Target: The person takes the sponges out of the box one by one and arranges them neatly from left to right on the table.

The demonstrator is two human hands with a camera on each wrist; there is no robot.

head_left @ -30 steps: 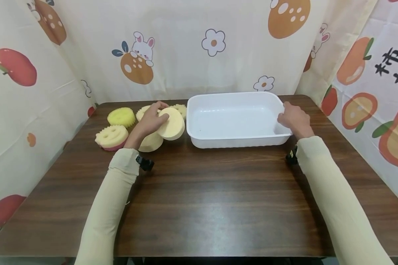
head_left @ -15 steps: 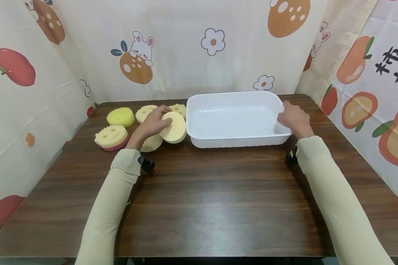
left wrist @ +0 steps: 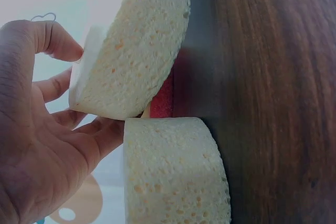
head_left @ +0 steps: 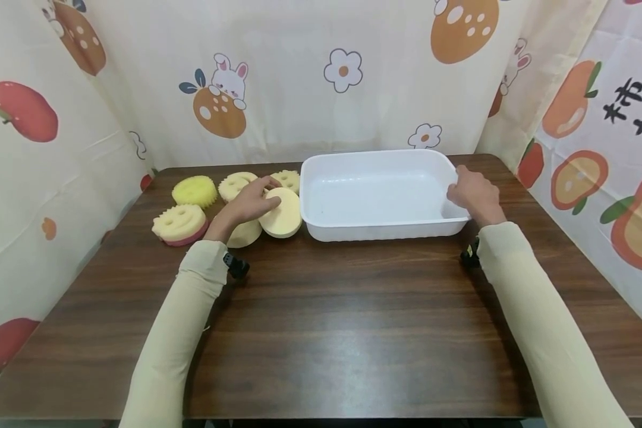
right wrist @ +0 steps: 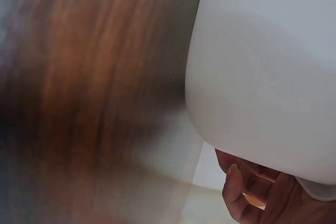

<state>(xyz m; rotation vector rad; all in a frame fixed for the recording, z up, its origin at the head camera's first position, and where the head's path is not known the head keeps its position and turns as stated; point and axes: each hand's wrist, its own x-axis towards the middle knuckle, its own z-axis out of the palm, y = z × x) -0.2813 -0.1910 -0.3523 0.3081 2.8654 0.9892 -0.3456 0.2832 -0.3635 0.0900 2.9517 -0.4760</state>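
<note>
My left hand (head_left: 250,202) holds a round pale-yellow sponge (head_left: 283,215) by its edge, just left of the white basin (head_left: 380,232). In the left wrist view this sponge (left wrist: 139,45) stands tilted; the thumb touches its upper face and the other fingers pass partly behind it. Another pale sponge (left wrist: 176,174) lies beside it, with a strip of red (left wrist: 161,98) showing between the two. At the basin's right end, my right hand (head_left: 475,191) grips the rim. Its curled fingers (right wrist: 236,195) show at the basin's outer wall in the right wrist view.
Left of the basin lie a bright yellow sponge (head_left: 195,191), a smiley sponge with a pink underside (head_left: 179,223), and two further cream scalloped sponges (head_left: 236,184). A printed curtain (head_left: 299,89) hangs behind the brown wooden table (head_left: 342,333).
My left hand has shifted slightly right and nearer to me, with the round sponge coming down beside the basin's left end. The right hand and the basin have stayed put.
</note>
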